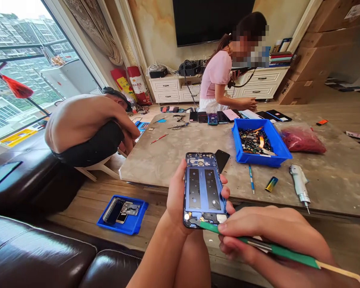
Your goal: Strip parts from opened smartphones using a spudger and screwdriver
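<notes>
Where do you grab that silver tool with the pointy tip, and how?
Probably hold the silver tool by its thick body from above, with the right hand once it sets down the green-tipped tool. The silver one lies on the table, its body wide and uncovered, its thin tip pointing toward the near edge, so stay off that end.

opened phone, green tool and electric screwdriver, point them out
Opened phone (202, 190): head view, middle of its blue frame.
Green tool (294, 255): head view, its green handle.
Electric screwdriver (299, 182): head view, its pale body.

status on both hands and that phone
Left hand gripping opened phone. Right hand holding green tool, tip over phone's lower end. Nothing visibly in the way.
</notes>
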`<act>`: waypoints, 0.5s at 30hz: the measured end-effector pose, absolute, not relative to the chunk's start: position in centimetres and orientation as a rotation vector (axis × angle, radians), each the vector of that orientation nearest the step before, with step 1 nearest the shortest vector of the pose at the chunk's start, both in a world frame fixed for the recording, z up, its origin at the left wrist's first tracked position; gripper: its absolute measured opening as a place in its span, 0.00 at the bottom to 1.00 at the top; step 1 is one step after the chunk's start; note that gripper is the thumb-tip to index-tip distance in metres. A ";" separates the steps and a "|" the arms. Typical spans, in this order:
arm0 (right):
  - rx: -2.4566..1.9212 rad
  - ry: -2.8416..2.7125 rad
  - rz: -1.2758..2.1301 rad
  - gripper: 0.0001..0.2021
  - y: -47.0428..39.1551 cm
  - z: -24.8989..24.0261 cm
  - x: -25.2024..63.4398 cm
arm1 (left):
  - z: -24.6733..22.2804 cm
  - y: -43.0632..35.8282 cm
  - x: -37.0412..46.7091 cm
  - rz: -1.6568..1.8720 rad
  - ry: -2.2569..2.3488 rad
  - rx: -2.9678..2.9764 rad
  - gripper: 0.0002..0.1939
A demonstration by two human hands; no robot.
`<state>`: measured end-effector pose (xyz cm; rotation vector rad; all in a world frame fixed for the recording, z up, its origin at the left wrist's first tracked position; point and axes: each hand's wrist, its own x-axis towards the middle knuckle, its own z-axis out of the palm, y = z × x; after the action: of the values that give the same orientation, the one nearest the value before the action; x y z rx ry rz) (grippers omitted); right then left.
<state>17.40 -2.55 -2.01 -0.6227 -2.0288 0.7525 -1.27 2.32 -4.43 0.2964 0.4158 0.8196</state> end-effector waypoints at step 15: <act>-0.533 -2.091 0.668 0.13 -2.5 -2.2 17.3 | -4.3 2.1 -1.3 0.857 0.397 0.307 0.31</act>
<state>17.27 -2.53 -2.23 -0.5333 -2.0909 0.6678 -1.28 2.13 -4.28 0.3070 0.3967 0.8574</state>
